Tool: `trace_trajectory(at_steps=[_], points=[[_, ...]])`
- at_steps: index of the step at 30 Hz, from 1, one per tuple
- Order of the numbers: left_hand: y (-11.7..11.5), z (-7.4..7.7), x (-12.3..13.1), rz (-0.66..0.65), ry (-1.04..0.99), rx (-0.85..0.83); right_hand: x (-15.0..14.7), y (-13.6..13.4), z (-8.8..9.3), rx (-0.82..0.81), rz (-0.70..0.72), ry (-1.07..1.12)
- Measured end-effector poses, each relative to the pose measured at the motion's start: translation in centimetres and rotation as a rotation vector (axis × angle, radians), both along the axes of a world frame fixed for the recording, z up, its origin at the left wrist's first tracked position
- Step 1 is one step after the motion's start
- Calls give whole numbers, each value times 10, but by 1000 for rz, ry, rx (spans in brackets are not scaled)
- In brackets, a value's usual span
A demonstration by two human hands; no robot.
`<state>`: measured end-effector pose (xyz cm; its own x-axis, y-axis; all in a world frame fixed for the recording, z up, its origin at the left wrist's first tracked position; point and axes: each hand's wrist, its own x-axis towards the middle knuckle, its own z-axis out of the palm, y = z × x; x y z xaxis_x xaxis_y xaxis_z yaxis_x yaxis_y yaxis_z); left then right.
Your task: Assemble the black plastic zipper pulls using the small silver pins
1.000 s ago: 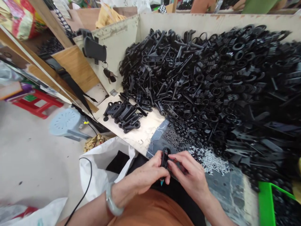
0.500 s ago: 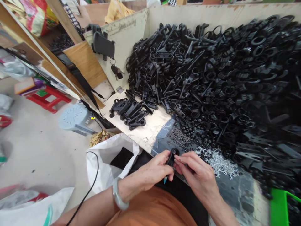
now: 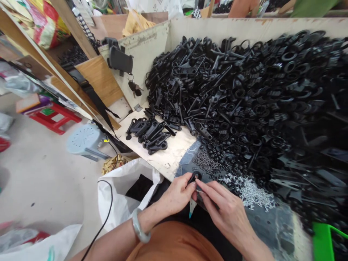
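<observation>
My left hand [image 3: 178, 194] is closed around a black plastic part [image 3: 194, 176] whose ringed end shows above the fingers. My right hand [image 3: 224, 203] meets it from the other side, fingertips pinched against the part. A thin silvery pin [image 3: 199, 191] shows at the right fingertips, too small to tell its kind. Below the hands hangs a pale pointed piece with a teal tip [image 3: 191, 209]; what it belongs to is hidden. Just beyond the hands, small silver screws or pins [image 3: 251, 192] and tiny dark pieces [image 3: 208, 161] lie heaped on the dark work surface [image 3: 274, 221].
A large heap of black plastic parts [image 3: 231, 90] fills the boxed bench. Several handle-like black parts [image 3: 152, 134] lie in a row on its left. An open white sack [image 3: 114, 203] hangs below the edge. A green bin [image 3: 322, 241] stands right, a blue stool [image 3: 84, 137] left.
Both hands have shifted slightly left with the black part, which is now tilted differently. The teal-tipped piece shows more fully below them. The whole view has tipped up a little.
</observation>
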<state>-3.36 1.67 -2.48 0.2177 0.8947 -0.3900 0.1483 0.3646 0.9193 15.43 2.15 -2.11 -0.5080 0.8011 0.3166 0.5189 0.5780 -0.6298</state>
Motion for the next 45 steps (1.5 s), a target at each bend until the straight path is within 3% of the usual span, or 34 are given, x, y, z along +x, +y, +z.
trace_trajectory(at_steps=[7,14,23,30,38,42,45], points=[[0,1,2,44,-150,-92,15,-7,2,-34,-67,-39],[0,-6,5,5,-40,-55,9,-11,-14,114,-118,-153],[0,-18,6,-17,14,-2,5,-17,-9,271,-195,-397],[-1,-20,9,34,38,-32,-1,-18,-7,369,-150,-638],[-3,-19,13,87,55,-8,-33,-30,2,395,-194,-897],[-3,-18,12,107,173,101,-41,-29,14,399,-104,-929],[0,-21,10,116,201,167,-48,-23,23,300,-75,-920]])
